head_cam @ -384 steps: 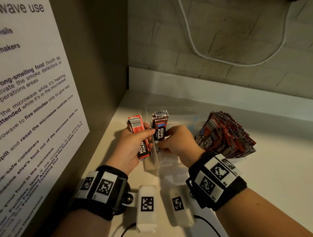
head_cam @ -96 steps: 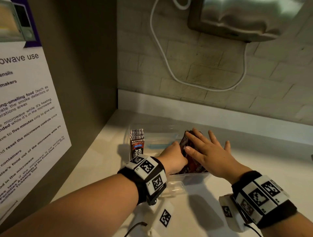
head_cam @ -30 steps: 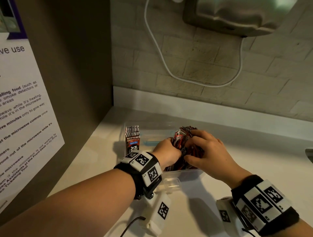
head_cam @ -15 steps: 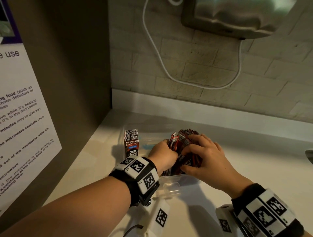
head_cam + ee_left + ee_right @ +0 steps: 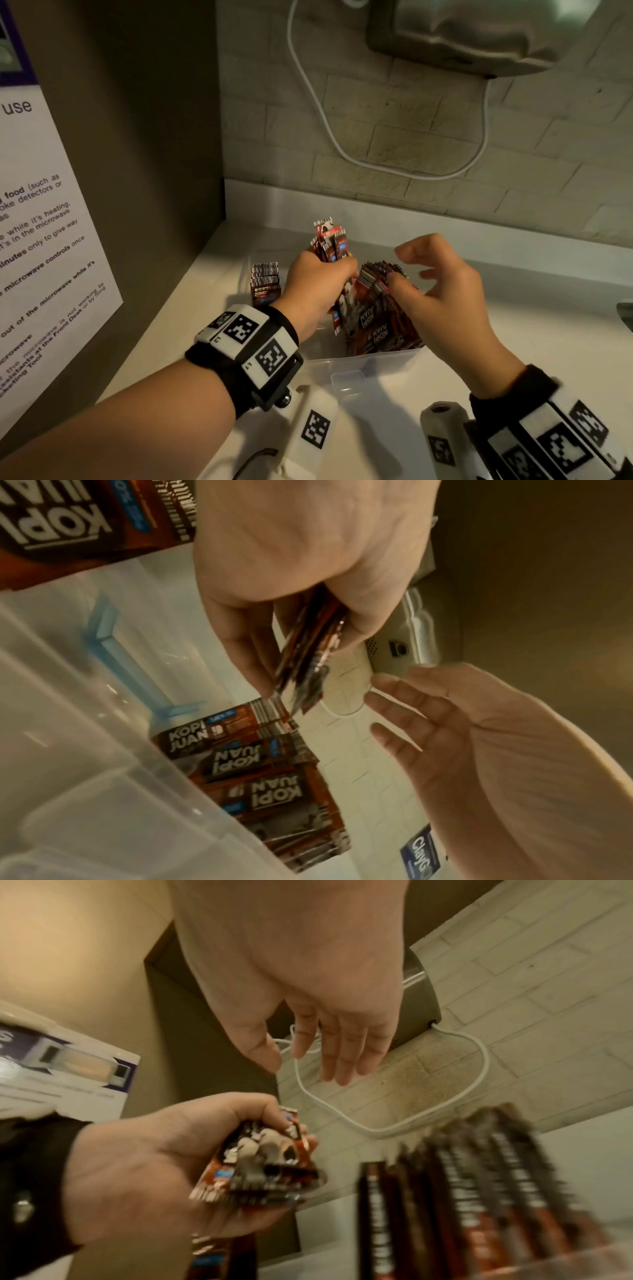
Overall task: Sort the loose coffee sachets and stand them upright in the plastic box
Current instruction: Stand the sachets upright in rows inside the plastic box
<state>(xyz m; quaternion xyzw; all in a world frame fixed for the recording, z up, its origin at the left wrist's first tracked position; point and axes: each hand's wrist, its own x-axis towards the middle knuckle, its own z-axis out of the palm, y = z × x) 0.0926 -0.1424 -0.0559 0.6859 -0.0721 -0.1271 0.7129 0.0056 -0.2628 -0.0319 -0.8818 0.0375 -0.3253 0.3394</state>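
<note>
My left hand grips a bundle of red-brown coffee sachets and holds it lifted above the clear plastic box; the bundle also shows in the left wrist view and the bundle in the right wrist view. A large leaning stack of sachets fills the box's right side. A small upright row of sachets stands at its left end. My right hand hovers over the large stack, fingers spread and relaxed, holding nothing.
The box sits on a white counter in a corner. A dark cabinet side with a printed notice rises on the left. A brick wall with a white cable and a metal appliance lies behind.
My left hand has pulled a bundle of sachets up out of the large stack. My right hand has let go of the stack and lifted off it, fingers spread.
</note>
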